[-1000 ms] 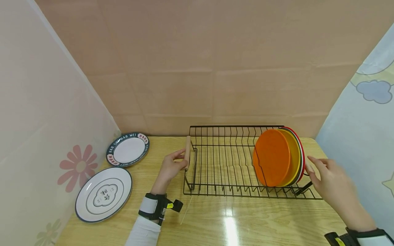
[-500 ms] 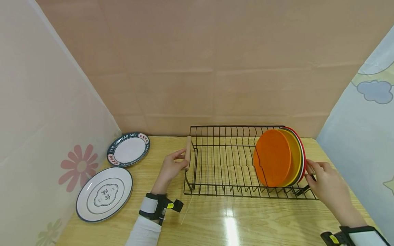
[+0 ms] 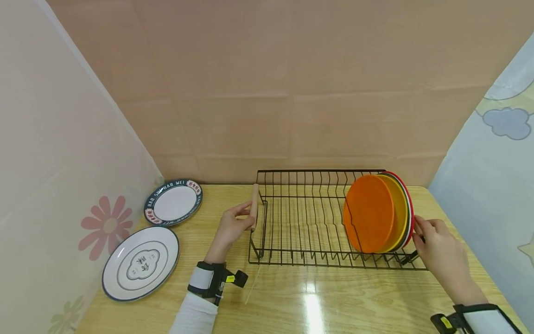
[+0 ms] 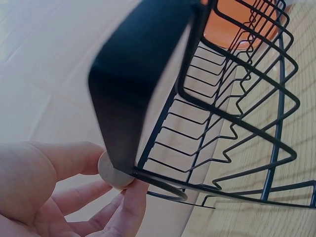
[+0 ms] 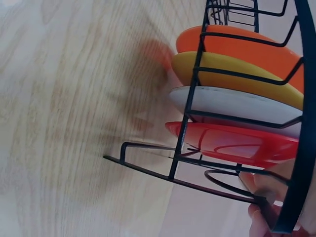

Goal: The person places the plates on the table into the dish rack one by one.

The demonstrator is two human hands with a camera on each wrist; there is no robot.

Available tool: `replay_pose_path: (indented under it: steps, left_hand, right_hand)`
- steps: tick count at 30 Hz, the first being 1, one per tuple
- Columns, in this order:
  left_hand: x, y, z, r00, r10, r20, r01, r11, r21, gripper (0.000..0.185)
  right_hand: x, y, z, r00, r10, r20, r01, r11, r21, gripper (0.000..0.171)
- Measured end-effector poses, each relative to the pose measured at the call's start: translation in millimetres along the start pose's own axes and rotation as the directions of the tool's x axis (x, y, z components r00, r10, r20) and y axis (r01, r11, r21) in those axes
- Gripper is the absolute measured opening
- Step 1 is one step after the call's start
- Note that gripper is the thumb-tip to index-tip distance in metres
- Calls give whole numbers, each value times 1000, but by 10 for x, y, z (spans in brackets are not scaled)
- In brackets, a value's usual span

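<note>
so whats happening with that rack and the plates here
A person holds a black wire dish rack at both ends on a wooden table. The left hand grips its wooden handle; the right hand grips the opposite end. Orange, yellow, white and red plates stand upright in the rack. Two white patterned plates lie flat to the left.

The orange plate point(image 3: 369, 214) hides most of the three plates behind it; the right hand point(image 5: 276, 202) is cut off by the wrist view's edge.
</note>
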State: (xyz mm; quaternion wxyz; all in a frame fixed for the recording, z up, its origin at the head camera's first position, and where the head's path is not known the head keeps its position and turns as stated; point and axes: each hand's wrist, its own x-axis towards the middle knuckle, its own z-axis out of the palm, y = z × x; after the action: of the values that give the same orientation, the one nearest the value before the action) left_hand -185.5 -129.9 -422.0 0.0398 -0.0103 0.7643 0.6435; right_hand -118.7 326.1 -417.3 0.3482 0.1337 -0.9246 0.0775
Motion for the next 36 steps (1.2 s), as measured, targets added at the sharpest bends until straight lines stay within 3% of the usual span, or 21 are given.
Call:
replay_pose_path:
  steps: [28,36]
  left_hand:
    - [6,9,-23,1000,4,13,-4,1000,28,50]
    - [-22,-78,-62,1000,-3,21,2,1000,21,49]
  right_hand:
    - [11,-57,23,997,54,-46,-55,998,-33,34]
    - [3,-48,28,997,46,-63,-49,998,-45,33]
